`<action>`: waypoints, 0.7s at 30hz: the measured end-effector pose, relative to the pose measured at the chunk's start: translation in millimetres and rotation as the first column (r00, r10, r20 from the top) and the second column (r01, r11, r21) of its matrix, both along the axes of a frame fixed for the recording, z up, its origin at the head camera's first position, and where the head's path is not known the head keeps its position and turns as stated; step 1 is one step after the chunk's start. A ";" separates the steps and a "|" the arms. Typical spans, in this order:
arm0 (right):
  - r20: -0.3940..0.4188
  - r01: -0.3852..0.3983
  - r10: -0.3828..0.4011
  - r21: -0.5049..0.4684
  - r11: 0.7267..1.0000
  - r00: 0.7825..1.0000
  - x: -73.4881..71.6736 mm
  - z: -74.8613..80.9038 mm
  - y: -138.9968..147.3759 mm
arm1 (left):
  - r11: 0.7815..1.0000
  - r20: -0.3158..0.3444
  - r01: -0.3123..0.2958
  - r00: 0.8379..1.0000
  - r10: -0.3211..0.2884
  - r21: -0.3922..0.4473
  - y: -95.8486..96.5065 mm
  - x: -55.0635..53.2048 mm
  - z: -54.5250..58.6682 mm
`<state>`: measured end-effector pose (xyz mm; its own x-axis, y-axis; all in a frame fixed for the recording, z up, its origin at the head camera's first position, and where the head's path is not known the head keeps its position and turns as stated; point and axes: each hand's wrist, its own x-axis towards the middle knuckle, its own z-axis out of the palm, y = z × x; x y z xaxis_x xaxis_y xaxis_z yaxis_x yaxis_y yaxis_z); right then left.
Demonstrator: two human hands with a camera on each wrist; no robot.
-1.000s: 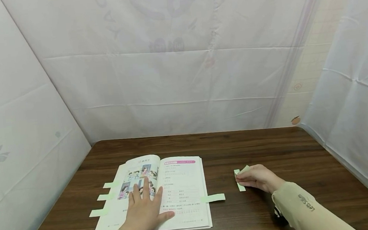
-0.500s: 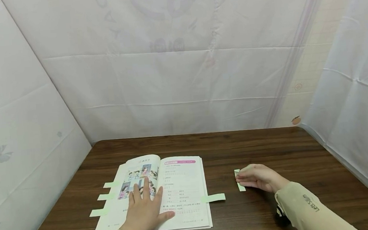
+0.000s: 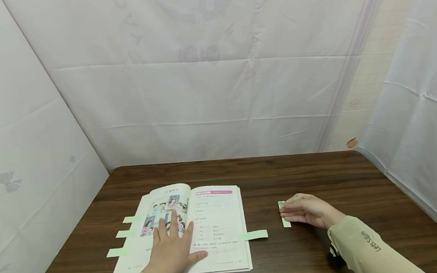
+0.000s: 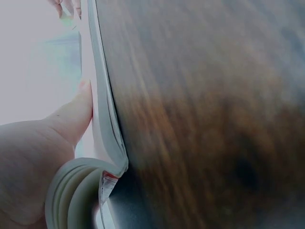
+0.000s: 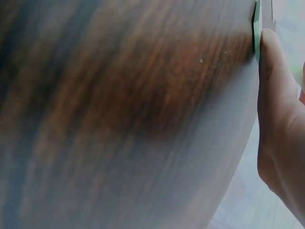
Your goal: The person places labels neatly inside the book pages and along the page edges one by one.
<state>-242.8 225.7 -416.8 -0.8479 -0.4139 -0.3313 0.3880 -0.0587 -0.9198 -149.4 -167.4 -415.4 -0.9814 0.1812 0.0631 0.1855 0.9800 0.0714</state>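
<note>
An open textbook (image 3: 217,258) lies on the wooden table with its pages up. My left hand (image 3: 172,253) rests spread across its left page, fingers straight, the thumb reaching over the spine onto the right page. In the left wrist view the thumb (image 4: 71,114) lies along the page. To the right of the book is a narrow pad of pale green sticky notes (image 3: 286,223). Fingers and thumb of my right hand (image 3: 311,211) pinch at this pad and cover most of it. The right wrist view shows the thumb tip right at the green pad's edge (image 5: 257,38).
Pale green sticky strips (image 3: 115,252) jut from the book's left edge, and another strip (image 3: 256,234) sticks out on the right. The dark wooden table (image 3: 244,169) is bounded by white patterned cloth (image 3: 214,89) at the back and sides.
A green strip end that stood up behind my right fingers a second ago no longer shows. The right hand and forearm shifted slightly to the right. My left hand stays put.
</note>
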 end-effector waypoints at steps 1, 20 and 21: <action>0.000 -0.002 0.002 0.000 1.000 1.000 -0.1 0.0 0.2 | 1.000 0.002 0.001 1.000 -0.001 0.003 0.0 0.0 0.3; -0.025 -0.002 0.003 0.027 1.000 1.000 -1.1 0.4 -1.2 | 1.000 0.001 0.002 1.000 -0.002 0.003 -0.1 -0.2 -0.4; -0.029 -0.002 0.003 0.033 0.999 1.000 -1.0 0.4 -1.7 | 1.000 -0.001 0.002 1.000 -0.002 0.003 -0.2 0.1 -0.6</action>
